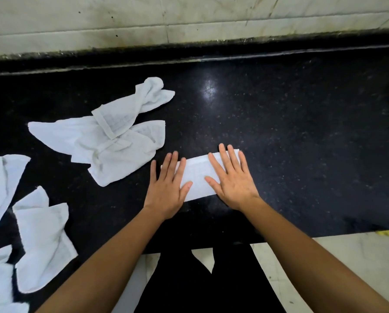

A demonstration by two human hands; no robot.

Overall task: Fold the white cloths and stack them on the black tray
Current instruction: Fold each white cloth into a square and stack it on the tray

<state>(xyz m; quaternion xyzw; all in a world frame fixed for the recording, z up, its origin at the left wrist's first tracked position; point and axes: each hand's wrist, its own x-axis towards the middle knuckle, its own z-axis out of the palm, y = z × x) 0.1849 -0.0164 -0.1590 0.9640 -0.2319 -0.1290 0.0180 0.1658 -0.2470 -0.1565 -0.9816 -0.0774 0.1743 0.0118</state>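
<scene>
Nearest, at the left edge of the black counter (pixel 302 143), lie loose white cloths (pixel 42 240). Mid-counter, the left hand (pixel 166 188) and right hand (pixel 232 179) press flat, fingers straight, on a folded white cloth (pixel 198 175). Farther left sits a crumpled cloth heap (pixel 112 136).

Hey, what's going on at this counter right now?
A person is pressing a folded white cloth flat on the black countertop. The left hand lies open on the cloth's left end and the right hand on its right end. Several crumpled white cloths lie to the left, not yet folded. No tray is in view.
</scene>
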